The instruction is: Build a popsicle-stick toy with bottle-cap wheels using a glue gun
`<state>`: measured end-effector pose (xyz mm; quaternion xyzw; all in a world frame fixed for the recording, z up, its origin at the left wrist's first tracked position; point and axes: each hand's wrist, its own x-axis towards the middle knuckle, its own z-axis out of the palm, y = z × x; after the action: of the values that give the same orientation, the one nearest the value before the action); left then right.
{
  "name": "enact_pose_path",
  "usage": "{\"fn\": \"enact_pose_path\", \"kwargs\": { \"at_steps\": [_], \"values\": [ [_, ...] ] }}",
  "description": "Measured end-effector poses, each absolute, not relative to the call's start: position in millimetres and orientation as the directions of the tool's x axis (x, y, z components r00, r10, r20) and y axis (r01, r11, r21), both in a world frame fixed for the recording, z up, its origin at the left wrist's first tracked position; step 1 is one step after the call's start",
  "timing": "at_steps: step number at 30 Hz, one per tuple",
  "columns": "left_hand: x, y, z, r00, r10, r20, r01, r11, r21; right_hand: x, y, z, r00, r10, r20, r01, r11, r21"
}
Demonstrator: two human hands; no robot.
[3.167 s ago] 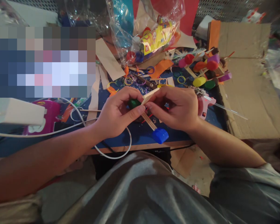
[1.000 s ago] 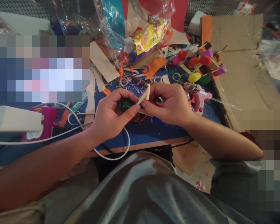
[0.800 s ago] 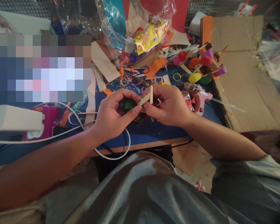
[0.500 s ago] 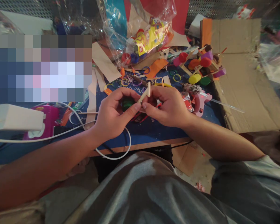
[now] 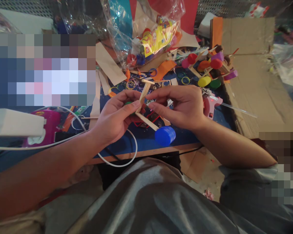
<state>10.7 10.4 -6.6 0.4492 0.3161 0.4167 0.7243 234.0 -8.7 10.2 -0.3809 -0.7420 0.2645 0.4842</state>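
My left hand (image 5: 117, 113) is closed on a small wooden-stick frame (image 5: 143, 97), pinching it between thumb and fingers. A short crosspiece tops its upright part, and another stick slants down right to a round blue bottle cap (image 5: 165, 136). Part of a green cap (image 5: 128, 103) shows behind the left fingers; the rest is hidden. My right hand (image 5: 182, 105) hovers just right of the frame. Its thumb and index finger are apart, close to the sticks, with nothing visible between them.
Several stick pieces with coloured caps (image 5: 210, 66) lie back right, by a pink glue gun (image 5: 211, 105) and cardboard (image 5: 258, 81). A plastic bag (image 5: 158, 39) stands behind. At left are a white charger (image 5: 19, 123) and white cable (image 5: 134, 152). Scraps and rubber bands litter the blue table.
The frame has been turned in my left hand, so the blue cap shows again at lower right and the crosspiece points up. My right hand's fingers have come away from the sticks.
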Motion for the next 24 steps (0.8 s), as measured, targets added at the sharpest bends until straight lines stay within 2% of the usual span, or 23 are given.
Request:
{"fn": "enact_pose_path", "kwargs": {
  "at_steps": [5, 11, 17, 24],
  "values": [
    [9.5, 10.6, -7.0, 0.463, 0.883, -0.079, -0.304, 0.242, 0.921, 231.7, -10.6, 10.7, -0.210, 0.853, 0.478, 0.340, 0.522, -0.782],
    [9.1, 10.1, -7.8, 0.476, 0.878, -0.041, -0.278, 0.195, 0.941, 228.8, -8.4, 5.5, -0.170, 0.900, 0.403, 0.240, 0.434, -0.868],
    [12.3, 8.4, -7.1, 0.486, 0.869, -0.097, -0.344, 0.292, 0.892, 227.2, -7.7, 4.3, -0.194, 0.891, 0.412, 0.196, 0.446, -0.873],
    [11.1, 9.5, -2.7, 0.559, 0.810, -0.176, -0.362, 0.429, 0.828, 227.9, -12.0, 6.5, -0.218, 0.852, 0.475, 0.275, 0.521, -0.808]
  ]
}}
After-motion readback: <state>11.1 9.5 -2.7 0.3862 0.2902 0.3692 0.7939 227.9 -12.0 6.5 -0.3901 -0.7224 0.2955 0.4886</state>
